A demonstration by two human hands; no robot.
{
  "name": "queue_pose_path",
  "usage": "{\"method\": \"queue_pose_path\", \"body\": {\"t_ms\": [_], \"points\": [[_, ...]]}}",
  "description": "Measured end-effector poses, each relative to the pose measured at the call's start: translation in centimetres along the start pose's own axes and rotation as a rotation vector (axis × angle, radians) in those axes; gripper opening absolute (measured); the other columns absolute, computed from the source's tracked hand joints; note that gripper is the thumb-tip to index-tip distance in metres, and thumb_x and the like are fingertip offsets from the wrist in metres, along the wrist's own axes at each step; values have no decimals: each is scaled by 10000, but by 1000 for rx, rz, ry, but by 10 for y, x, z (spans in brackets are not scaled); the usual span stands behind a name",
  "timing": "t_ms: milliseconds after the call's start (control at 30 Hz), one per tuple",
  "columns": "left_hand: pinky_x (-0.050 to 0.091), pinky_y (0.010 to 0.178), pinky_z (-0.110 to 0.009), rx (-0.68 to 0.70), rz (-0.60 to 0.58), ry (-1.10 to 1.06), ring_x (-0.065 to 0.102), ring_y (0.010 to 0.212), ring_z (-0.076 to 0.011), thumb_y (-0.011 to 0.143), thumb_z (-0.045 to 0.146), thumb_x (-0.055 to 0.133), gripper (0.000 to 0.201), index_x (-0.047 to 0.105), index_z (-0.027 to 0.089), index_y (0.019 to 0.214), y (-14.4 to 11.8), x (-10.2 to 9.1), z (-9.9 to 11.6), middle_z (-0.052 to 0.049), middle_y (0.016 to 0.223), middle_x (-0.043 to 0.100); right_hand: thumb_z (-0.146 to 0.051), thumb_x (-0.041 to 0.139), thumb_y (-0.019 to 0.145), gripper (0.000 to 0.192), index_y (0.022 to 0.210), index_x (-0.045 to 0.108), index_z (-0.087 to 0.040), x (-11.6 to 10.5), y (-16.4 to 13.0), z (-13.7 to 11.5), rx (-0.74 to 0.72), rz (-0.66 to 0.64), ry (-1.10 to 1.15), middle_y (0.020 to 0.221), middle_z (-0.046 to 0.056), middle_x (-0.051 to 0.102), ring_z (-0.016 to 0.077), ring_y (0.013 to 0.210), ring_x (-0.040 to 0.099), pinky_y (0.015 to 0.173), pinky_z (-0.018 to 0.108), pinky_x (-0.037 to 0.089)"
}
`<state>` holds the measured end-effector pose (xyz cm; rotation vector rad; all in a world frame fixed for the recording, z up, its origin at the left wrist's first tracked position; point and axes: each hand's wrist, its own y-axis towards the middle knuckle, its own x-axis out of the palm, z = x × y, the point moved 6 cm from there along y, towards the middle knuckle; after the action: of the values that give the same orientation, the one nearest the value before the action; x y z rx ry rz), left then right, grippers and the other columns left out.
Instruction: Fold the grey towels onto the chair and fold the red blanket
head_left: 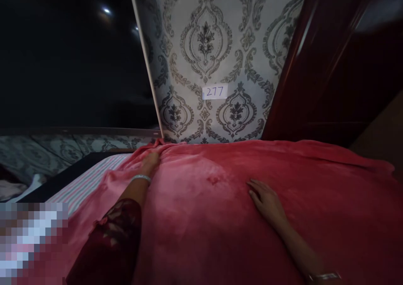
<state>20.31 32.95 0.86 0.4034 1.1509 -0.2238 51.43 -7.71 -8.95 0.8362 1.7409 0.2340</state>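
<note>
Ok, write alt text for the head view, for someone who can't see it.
Two bare hands rest on a red plush blanket spread over a bed: the left hand at its far edge near the wall, the right hand flat with fingers spread. Behind is damask-patterned wallpaper with a label reading 277; a striped sheet shows at left.

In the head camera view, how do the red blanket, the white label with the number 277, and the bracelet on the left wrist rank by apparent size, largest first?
1. Red blanket, by far the largest; it fills the lower half of the view.
2. White label on the patterned wall.
3. Bracelet, a thin band.
The label is farther from the camera, so the last two are uncertain in true size.
</note>
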Motion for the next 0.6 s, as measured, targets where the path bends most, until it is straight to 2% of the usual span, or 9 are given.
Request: {"method": "queue_pose_path", "body": {"t_ms": [67,200,333,467,533,600], "points": [[515,943,-453,-56,29,25,663,1124,-373,876,170,499,328,700,123,1131,7,-2,1,-204,1087,733,-385,364,966,487,1211,718,-158,-1,0,-1,0,-3,1,1291,130,670,293,1213,605,1064,527,466],[498,951,-511,-139,121,45,638,1159,-387,951,161,334,422,578,42,1274,8,4,5,-276,1176,679,-382,384,962,457,1214,715,-193,-5,0,-1,13,5,13,1298,114,668,288,1220,599,1061,526,468],[505,957,-469,-130,107,29,632,1169,-370,889,91,411,394,592,45,1237,0,17,8,-282,1210,660,-376,398,957,446,1204,718,-189,-5,0,-1,3,5,31,1279,122,676,285,1205,607,1057,524,470],[495,981,-465,-58,104,0,610,1197,-360,837,66,459,457,553,35,1283,-7,11,21,-276,1237,642,-377,407,953,444,1193,721,-173,-6,0,-2,9,23,39,1273,135,677,302,1200,602,1045,541,469],[464,1024,-483,39,105,-22,572,1241,-355,832,85,461,483,535,39,1308,-17,9,38,-263,1285,615,-366,419,943,435,1191,722,-176,-8,1,-3,17,30,49,1275,132,676,305,1202,599,1049,542,463],[454,1050,-432,178,62,-47,574,1233,-310,824,123,493,434,601,97,1244,-36,16,61,-197,1278,633,-352,435,930,423,1184,726,-180,-8,2,-3,27,25,68,1280,129,675,305,1205,597,1053,540,458]]}}
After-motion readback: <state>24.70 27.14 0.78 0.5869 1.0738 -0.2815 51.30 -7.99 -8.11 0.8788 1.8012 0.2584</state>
